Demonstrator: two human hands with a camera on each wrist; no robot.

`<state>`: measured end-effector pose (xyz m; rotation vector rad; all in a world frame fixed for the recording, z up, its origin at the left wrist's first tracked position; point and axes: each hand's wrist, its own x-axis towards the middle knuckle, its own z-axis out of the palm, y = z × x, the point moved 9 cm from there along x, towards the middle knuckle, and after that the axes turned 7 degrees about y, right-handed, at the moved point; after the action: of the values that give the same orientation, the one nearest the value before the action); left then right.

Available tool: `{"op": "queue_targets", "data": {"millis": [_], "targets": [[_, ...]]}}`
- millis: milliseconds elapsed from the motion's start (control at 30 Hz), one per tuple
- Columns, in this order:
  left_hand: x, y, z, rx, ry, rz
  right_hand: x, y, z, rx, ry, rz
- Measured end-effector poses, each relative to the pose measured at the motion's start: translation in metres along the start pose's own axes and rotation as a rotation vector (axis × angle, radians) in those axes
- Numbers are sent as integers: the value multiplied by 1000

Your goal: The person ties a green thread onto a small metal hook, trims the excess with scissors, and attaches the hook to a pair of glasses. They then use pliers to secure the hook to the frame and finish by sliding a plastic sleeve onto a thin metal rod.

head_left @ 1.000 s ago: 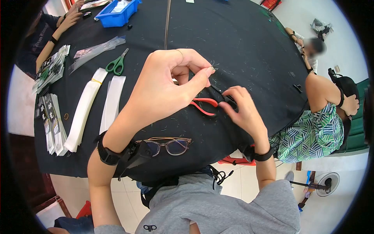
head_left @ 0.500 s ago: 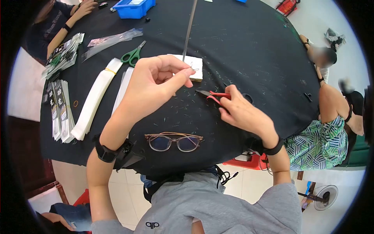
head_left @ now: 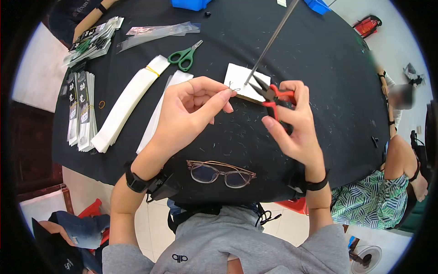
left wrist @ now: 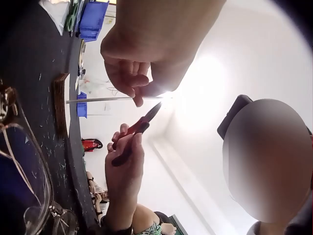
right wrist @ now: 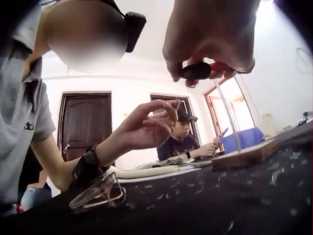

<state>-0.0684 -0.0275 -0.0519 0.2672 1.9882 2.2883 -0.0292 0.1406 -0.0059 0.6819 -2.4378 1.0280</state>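
Between the thumb and forefinger of my left hand (head_left: 191, 107) is a small, thin dark wire piece (head_left: 234, 88) with a loop and fine ends. My right hand (head_left: 296, 130) grips needle-nose pliers (head_left: 271, 95) by their red handles, and the pliers' tips stand apart. Those tips point toward the left fingertips, a short way to their right. In the left wrist view the pliers (left wrist: 142, 125) are raised well above the table. Behind both hands, a white-topped block (head_left: 237, 74) carries an upright metal rod (head_left: 273, 39).
Glasses (head_left: 221, 175) lie near the table's front edge. Left of the hands are a banded white strip bundle (head_left: 132, 102), green-handled scissors (head_left: 183, 57) and printed packets (head_left: 84, 109). Small clippings dot the black cloth (head_left: 328, 118). Other people sit around the table.
My right hand has taken hold of the pliers on the table and lifted them beside the left fingertips. The left hand keeps its pinch on the wire piece. The head view has shifted.
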Motion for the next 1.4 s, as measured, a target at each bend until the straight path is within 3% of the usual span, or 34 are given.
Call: {"op": "queue_targets", "data": {"millis": [333, 700, 1100, 1233, 1333, 1400], "targets": [[-1, -3, 1, 78, 21, 28, -16, 17, 20, 47, -83, 81], [-6, 0, 5, 231, -20, 69, -18, 16, 24, 19, -85, 35], [-6, 1, 3, 157, 46, 143, -18, 12, 23, -25, -85, 19], [-5, -3, 1, 251, 8, 81, -18, 13, 22, -62, -99, 32], [-3, -6, -3, 274, 44, 96, -16, 25, 4, 57, 68, 152], [-1, -3, -12, 95, 175, 113, -16, 35, 3, 90, 59, 258]]}}
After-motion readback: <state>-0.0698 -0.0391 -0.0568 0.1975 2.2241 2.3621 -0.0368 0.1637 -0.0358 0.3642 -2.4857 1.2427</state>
